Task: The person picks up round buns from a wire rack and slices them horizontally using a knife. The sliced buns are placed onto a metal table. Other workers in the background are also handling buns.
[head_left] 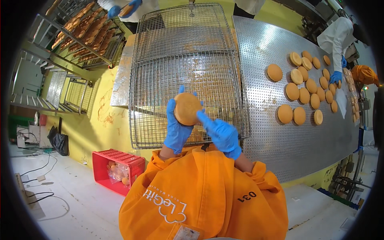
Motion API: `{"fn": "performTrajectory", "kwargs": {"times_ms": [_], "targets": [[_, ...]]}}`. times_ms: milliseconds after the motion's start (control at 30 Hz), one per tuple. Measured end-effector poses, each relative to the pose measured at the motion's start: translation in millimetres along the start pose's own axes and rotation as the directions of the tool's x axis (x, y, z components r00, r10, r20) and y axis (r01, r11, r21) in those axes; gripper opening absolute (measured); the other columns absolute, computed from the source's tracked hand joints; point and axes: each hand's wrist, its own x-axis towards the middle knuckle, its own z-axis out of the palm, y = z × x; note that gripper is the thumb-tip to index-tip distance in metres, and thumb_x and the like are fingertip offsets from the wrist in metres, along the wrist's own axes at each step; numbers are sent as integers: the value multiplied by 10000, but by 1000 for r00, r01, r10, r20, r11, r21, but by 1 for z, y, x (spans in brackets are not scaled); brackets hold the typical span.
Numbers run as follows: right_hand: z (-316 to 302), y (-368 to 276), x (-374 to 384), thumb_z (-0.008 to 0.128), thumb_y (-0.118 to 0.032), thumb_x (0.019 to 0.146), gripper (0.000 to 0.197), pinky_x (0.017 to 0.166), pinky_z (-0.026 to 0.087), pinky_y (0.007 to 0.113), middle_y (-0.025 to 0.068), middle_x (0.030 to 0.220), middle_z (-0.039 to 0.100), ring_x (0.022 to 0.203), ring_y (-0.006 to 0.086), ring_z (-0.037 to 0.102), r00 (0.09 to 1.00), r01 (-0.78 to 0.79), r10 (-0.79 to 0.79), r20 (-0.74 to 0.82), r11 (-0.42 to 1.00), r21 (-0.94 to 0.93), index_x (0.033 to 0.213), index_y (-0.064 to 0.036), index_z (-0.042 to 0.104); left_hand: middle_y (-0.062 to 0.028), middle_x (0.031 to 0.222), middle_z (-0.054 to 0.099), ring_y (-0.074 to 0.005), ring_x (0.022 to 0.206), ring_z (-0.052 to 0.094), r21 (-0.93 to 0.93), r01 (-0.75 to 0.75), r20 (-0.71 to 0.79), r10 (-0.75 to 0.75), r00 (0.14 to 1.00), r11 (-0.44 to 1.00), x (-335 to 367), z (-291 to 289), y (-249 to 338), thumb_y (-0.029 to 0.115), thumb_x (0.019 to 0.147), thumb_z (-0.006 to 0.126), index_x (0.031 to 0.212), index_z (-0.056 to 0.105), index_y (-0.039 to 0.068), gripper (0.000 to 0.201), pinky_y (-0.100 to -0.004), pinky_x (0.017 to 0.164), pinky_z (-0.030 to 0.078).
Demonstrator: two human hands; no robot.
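Note:
A round golden-brown sponge cake (187, 109) rests in my left hand (177, 130), whose gloved fingers wrap behind it and show along its far edge. My right hand (223, 136), also in a blue glove, has its index finger stretched to the cake's right edge. Its other fingers look partly curled, and I see nothing held in them. Both hands are above the near part of a wire rack (160, 60) made of metal mesh.
On the right, a perforated metal table (264, 152) carries several round cakes (292, 91). A co-worker's gloved hand (336, 77) reaches in there; another person's gloved hands (132, 8) hold a cake at the top. Lower left stands a red crate (134, 162); beyond it is a trolley (90, 52) of cakes.

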Motion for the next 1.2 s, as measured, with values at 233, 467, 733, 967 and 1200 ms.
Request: {"fn": "performTrajectory", "kwargs": {"times_ms": [233,467,733,967,1200], "targets": [[-3,-9,-4,647,-162,845,598,486,472,352,46,675,545,532,228,554,996,-83,86,-14,985,152,1398,-334,497,-208,1479,349,-381,1252,483,154,-413,37,413,910,898,-7,15,3,540,821,616,1529,193,203,892,-512,1025,451],[-6,-20,-6,607,-181,874,563,510,492,348,55,711,574,558,227,580,994,-103,97,39,977,186,1403,-332,487,-216,1512,296,-403,1315,415,204,-528,27,535,845,824,-11,14,7,536,804,623,1537,154,224,925,-518,1070,403],[-10,-16,-8,656,-162,871,494,518,474,331,48,649,504,536,213,522,997,-39,34,62,996,79,1345,-271,565,-213,1501,321,-399,1281,453,60,-385,52,382,923,921,-10,12,13,576,794,593,1535,178,215,924,-525,1043,426],[-17,22,5,626,-210,921,359,528,476,309,32,678,563,563,176,556,970,-222,229,-80,971,85,1281,-216,627,-187,1472,373,-411,1255,469,-294,31,49,-18,999,955,-9,-2,17,565,863,507,1518,253,230,779,-556,1006,443],[-35,26,12,649,-197,921,293,547,427,275,45,699,565,597,115,501,921,-336,387,-52,853,399,1210,-153,676,-141,1440,430,-390,1264,471,-497,295,252,-190,949,816,-11,-22,14,585,886,477,1514,270,208,761,-548,972,477]]}}
